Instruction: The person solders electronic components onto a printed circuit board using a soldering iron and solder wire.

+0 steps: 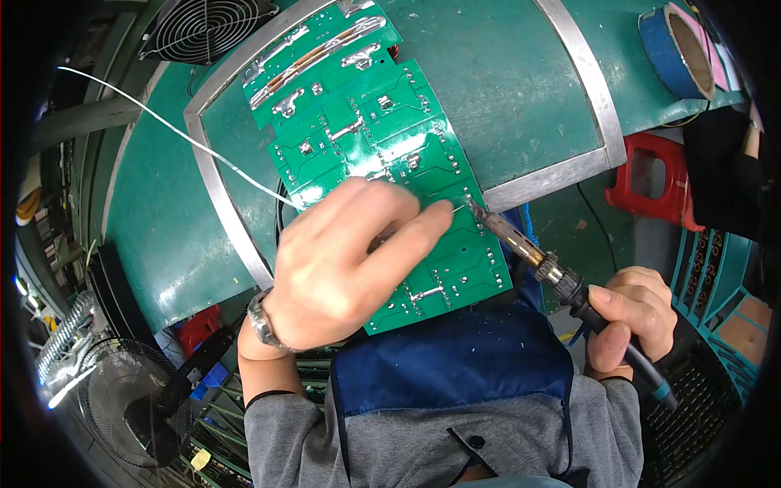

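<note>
A long green circuit board [439,252], solder side up, stretches from my lap over the edge of the green work table. My left hand [329,264] is over its middle, fingers closed on a thin solder wire [183,134]. The wire's loose end trails off to the upper left; its short working end comes out at my fingertips. In my right hand [639,317] is a soldering iron [561,281], gripped by its black handle. The iron's dark tip points left, at the board's right edge beside the wire's end. Whether tip and wire touch is too small to tell.
A metal frame [582,77] borders the table [496,89]. At the far left is a black fan grille [210,28]; a blue roll [671,53] stands far right. A red stool [651,183] is to the right. A larger fan [130,407] sits lower left.
</note>
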The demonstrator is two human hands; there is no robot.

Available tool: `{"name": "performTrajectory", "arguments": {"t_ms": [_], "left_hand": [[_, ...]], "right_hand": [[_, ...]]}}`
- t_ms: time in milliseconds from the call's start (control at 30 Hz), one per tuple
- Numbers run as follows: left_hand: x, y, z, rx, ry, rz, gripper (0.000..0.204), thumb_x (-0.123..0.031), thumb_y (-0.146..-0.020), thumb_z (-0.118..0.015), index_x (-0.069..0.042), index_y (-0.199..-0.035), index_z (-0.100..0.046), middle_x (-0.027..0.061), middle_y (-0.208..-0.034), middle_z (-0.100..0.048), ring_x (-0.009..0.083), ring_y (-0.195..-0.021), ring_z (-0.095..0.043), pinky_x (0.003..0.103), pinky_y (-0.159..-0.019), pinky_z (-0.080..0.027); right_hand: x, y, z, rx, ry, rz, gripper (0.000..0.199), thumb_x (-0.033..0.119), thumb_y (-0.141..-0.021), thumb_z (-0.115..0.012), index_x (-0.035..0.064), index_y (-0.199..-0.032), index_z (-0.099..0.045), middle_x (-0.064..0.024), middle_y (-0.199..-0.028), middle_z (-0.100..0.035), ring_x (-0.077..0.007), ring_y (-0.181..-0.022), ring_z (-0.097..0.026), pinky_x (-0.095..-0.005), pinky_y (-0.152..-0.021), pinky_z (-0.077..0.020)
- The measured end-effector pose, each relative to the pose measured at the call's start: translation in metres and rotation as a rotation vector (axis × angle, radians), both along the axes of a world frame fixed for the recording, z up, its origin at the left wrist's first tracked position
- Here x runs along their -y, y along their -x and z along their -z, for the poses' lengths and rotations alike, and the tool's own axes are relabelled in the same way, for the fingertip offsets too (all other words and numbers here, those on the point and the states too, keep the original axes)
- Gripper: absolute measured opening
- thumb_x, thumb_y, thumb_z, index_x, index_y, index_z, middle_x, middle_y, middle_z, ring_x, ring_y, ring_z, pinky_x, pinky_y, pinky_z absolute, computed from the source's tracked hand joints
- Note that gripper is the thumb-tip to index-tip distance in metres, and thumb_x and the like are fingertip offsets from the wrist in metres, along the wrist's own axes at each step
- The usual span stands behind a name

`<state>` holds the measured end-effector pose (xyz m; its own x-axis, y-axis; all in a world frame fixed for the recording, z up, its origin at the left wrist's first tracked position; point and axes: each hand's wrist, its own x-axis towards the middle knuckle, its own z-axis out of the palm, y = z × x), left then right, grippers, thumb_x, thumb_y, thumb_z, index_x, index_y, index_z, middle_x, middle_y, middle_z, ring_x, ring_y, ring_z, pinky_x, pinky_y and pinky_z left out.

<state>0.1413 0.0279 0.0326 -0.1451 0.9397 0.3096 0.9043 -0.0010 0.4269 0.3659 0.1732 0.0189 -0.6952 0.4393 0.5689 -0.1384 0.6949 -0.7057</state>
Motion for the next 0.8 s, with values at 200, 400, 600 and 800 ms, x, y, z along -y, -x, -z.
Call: {"name": "performTrajectory", "arguments": {"t_ms": [200, 400, 600, 800], "left_hand": [[0.023, -0.025, -0.010, 0.216, 0.149, 0.189, 0.026, -0.003, -0.064, -0.076, -0.011, -0.089, -0.076, 0.0000, -0.072, -0.057, 0.0127, -0.058, -0.058, 0.026, -0.047, -0.044], [0.018, -0.029, -0.004, 0.204, 0.044, -0.078, 0.026, 0.001, -0.067, -0.077, -0.006, -0.092, -0.071, 0.0041, -0.076, -0.056, 0.0150, -0.063, -0.059, 0.027, -0.052, -0.048], [0.014, -0.029, 0.005, 0.104, 0.033, -0.060, 0.029, 0.002, -0.067, -0.079, -0.007, -0.093, -0.073, 0.0041, -0.076, -0.058, 0.0138, -0.063, -0.058, 0.026, -0.053, -0.046], [0.012, -0.035, -0.001, 0.123, 0.053, -0.092, 0.029, 0.001, -0.065, -0.080, -0.008, -0.092, -0.074, 0.0036, -0.075, -0.057, 0.0142, -0.064, -0.057, 0.027, -0.053, -0.046]], "right_hand": [[0.002, -0.015, 0.002, -0.044, 0.007, 0.073, 0.033, 0.029, -0.093, -0.056, -0.0008, -0.085, -0.066, -0.0001, -0.050, -0.052, -0.0116, -0.037, -0.048, -0.0247, -0.038, -0.0352], [0.007, -0.016, 0.001, -0.026, 0.041, 0.050, 0.029, 0.026, -0.091, -0.058, -0.0015, -0.085, -0.065, -0.0004, -0.050, -0.051, -0.0117, -0.037, -0.048, -0.0242, -0.037, -0.0348], [0.009, -0.016, 0.002, -0.020, -0.003, -0.005, 0.025, 0.022, -0.090, -0.060, -0.0021, -0.083, -0.065, -0.0002, -0.049, -0.051, -0.0118, -0.038, -0.049, -0.0242, -0.037, -0.0375], [0.008, -0.019, -0.001, -0.019, -0.017, -0.010, 0.027, 0.022, -0.090, -0.059, -0.0028, -0.084, -0.065, -0.0005, -0.049, -0.051, -0.0117, -0.038, -0.049, -0.0236, -0.036, -0.0359]]}}
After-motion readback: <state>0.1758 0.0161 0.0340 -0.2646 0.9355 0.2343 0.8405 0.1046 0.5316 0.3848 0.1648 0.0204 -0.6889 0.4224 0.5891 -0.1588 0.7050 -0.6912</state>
